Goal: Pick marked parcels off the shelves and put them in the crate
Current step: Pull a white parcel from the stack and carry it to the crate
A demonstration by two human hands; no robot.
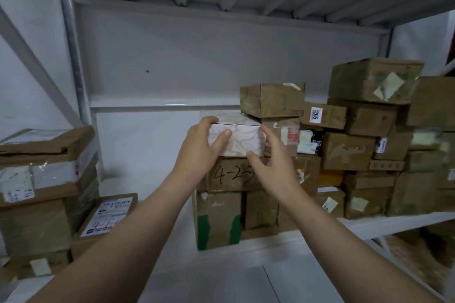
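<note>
Your bare forearms (138, 241) reach up from the bottom of the frame over a white metal shelf (283, 275). Taped brown cardboard cartons (357, 147) are stacked at centre right. A glossy, marbled white parcel (242, 138) sits on the carton inked "4-2" (231, 176). Your left hand (202, 145) curls its fingers over the parcel's top-left corner. Your right hand (273, 170) spreads its fingers at the parcel's right edge.

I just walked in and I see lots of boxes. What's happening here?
A person is taking a white box off a shelf stacked with brown boxes. The left hand grips the white box's left end, with the thumb on its front. The right hand is spread open at the right end and is not clearly gripping yet. The white box rests on a numbered box with handwriting on it.
</note>
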